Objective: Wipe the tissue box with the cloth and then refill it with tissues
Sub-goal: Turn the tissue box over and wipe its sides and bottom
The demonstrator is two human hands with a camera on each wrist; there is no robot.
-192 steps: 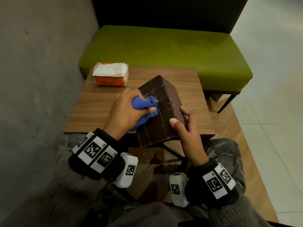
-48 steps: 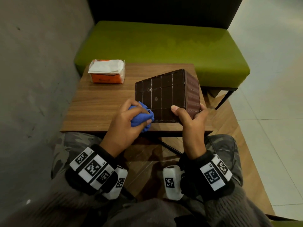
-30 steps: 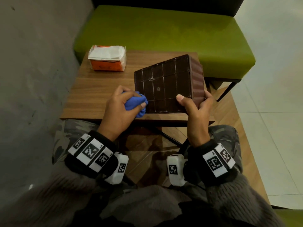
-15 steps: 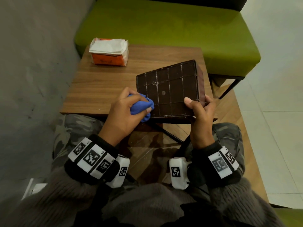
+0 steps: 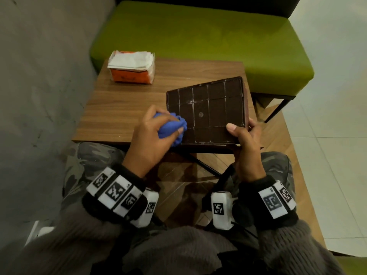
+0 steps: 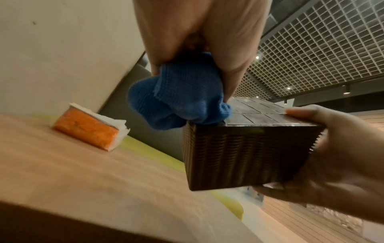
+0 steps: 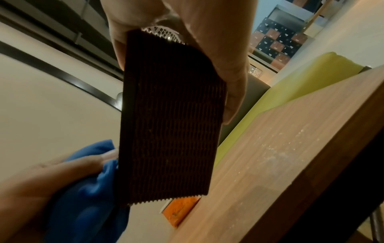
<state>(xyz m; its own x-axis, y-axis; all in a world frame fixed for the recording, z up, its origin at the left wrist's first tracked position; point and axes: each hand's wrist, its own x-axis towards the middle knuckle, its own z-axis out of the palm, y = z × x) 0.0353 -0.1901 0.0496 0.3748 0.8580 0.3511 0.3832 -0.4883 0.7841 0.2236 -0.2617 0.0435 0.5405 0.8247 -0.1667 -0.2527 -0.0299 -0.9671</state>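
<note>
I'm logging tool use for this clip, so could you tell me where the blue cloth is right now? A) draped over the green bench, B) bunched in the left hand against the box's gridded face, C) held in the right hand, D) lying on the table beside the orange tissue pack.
B: the left hand grips the bunched blue cloth against the near-left corner of the tissue box, which the right hand holds.
</note>
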